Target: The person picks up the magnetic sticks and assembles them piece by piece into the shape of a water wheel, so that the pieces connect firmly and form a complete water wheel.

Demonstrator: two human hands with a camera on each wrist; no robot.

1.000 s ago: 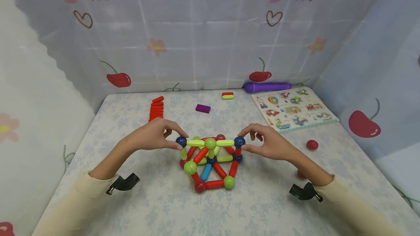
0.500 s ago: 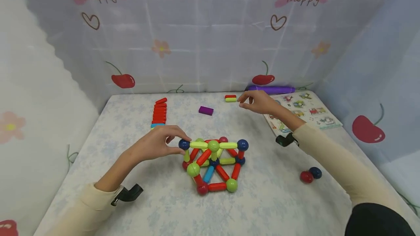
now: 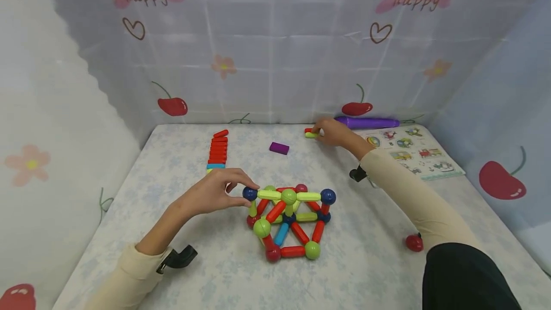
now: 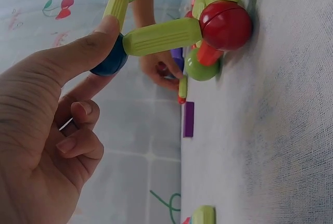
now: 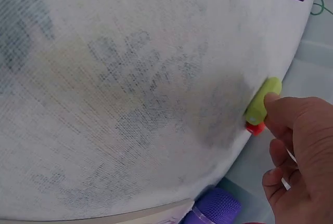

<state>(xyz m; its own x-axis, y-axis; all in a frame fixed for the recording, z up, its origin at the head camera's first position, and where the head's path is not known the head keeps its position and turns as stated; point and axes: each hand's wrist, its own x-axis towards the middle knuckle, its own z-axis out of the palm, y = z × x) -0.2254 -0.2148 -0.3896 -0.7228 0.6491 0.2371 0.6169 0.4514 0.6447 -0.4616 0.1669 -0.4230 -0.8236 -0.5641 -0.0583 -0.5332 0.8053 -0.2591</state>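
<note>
My left hand (image 3: 215, 191) pinches a dark blue ball (image 4: 111, 62) at the upper left corner of a magnetic ball-and-stick frame (image 3: 292, 251). Red, yellow-green and blue sticks join its red, green and dark blue balls, and it stands on the table. At the back of the table, my right hand (image 3: 335, 133) is at a small pair of sticks. In the right wrist view its thumb lies against the yellow-green stick (image 5: 264, 102), pinching it, while the index fingertip is hidden. A red stick (image 5: 255, 128) sits right alongside.
A row of red sticks (image 3: 218, 149) with a blue one lies at the back left. Near the middle is a purple block (image 3: 279, 148). A purple microphone (image 3: 372, 123) and a picture board (image 3: 430, 157) lie at the back right. A red ball (image 3: 414, 243) sits by the right sleeve.
My right hand has left the frame's right blue ball, reached to the back and taken hold of the yellow-green stick. The left hand keeps its pinch. The head view has shifted slightly.
</note>
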